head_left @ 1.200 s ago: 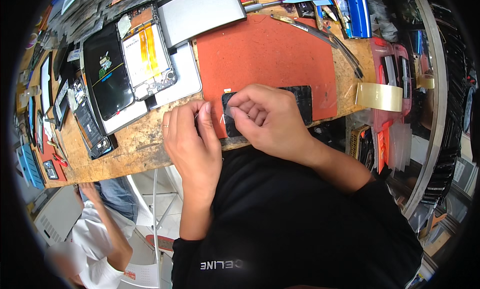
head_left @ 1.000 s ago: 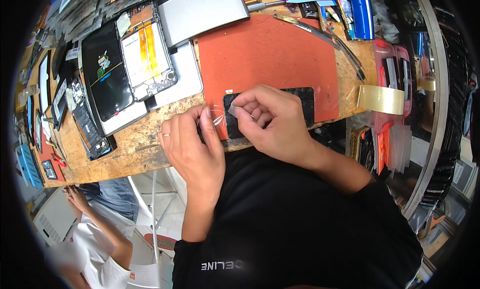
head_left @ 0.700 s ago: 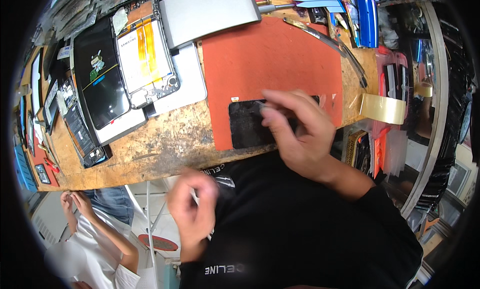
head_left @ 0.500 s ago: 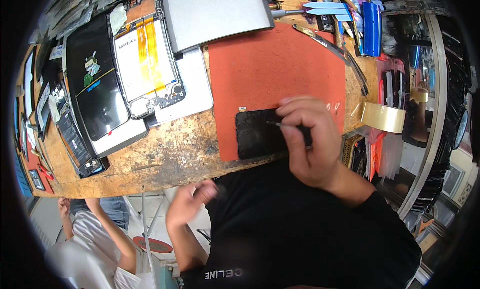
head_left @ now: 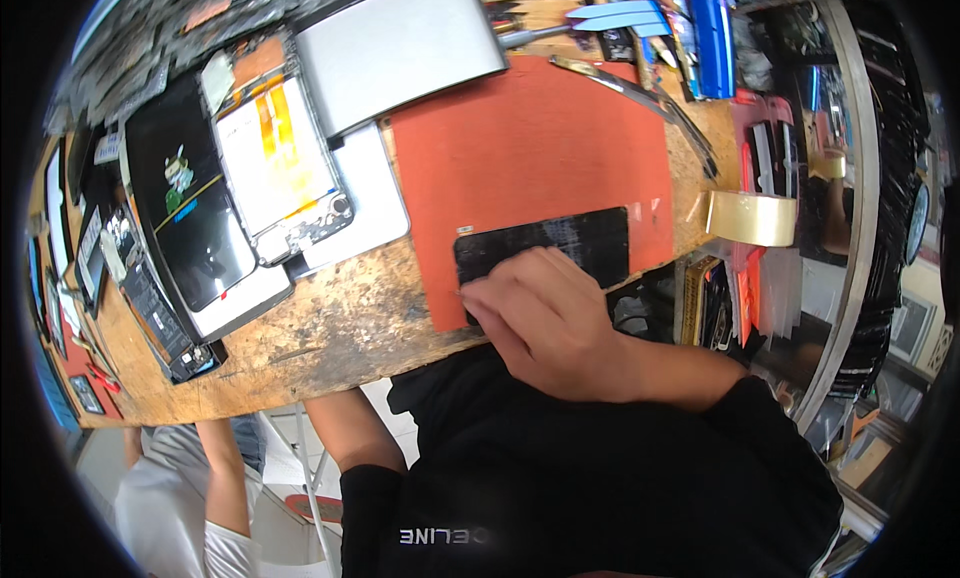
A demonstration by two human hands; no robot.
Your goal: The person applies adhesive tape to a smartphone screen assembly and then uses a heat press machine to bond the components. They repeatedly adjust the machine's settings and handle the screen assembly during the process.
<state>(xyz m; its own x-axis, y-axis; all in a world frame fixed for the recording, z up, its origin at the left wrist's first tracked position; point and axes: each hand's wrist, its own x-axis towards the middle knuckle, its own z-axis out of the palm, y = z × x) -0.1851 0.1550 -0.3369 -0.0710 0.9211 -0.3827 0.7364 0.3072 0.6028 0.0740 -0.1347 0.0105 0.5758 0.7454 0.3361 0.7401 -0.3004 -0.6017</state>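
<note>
My right hand (head_left: pixel 550 323) over the black panel (head_left: pixel 595 243)
Fingertips (head_left: pixel 478 296) pinched near its left edge, red mat (head_left: pixel 530 143) beneath.

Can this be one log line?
left hand: out of view; right hand: over black panel; panel: on red mat; tape roll: right of mat

Brick-red mat (head_left: pixel 530 158), black panel (head_left: pixel 590 240) with a greyish sheen on the mat, tan bench (head_left: pixel 340 323) mottled with dark stains around it, pale-yellow tape roll (head_left: pixel 752 219) right of it, orange-striped white battery (head_left: pixel 275 148) left of it, light-blue blades (head_left: pixel 620 16) above it, the person's black shirt (head_left: pixel 600 468) below it.
</note>
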